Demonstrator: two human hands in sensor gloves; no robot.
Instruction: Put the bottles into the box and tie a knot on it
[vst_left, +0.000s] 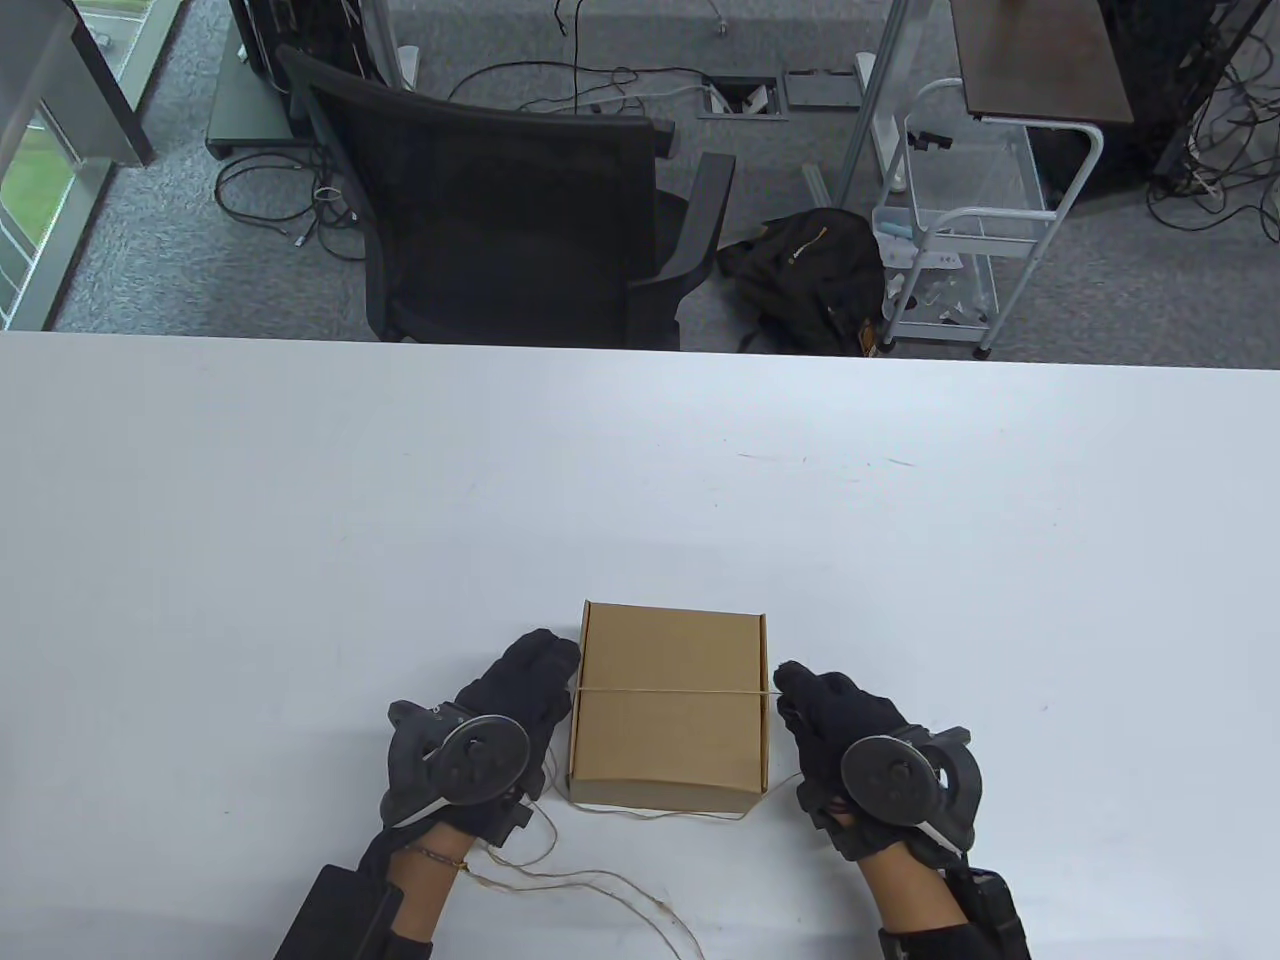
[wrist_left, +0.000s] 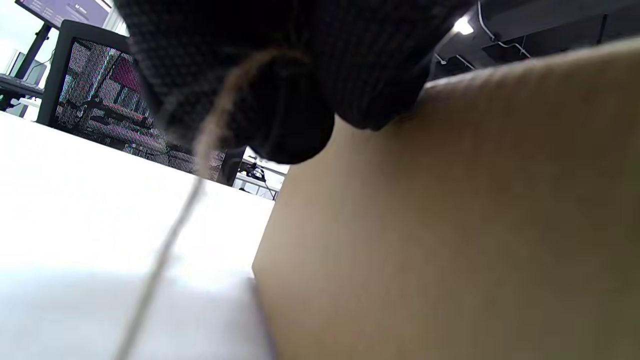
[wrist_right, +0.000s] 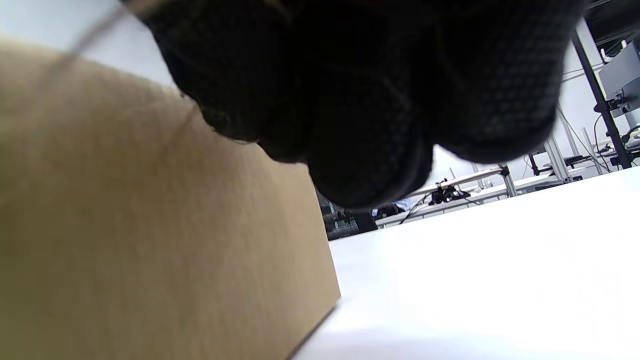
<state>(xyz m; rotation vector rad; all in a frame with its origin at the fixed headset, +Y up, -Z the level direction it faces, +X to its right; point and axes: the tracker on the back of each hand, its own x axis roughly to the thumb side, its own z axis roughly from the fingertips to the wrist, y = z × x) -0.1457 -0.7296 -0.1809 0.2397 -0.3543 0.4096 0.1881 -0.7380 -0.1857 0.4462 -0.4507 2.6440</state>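
Now, with the closed cardboard box (vst_left: 668, 705) near the table's (vst_left: 300, 520) front edge, left hand (vst_left: 500, 730) and right hand (vst_left: 850, 740) each pinch the twine (vst_left: 670, 692) at its sides; I'd keep tension even while crossing the ends

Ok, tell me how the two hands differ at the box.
The left hand sits at the box's left side, twine trailing from it in loops toward the near edge. The right hand sits at the right side, its twine running short along the box front. Both pinch twine.
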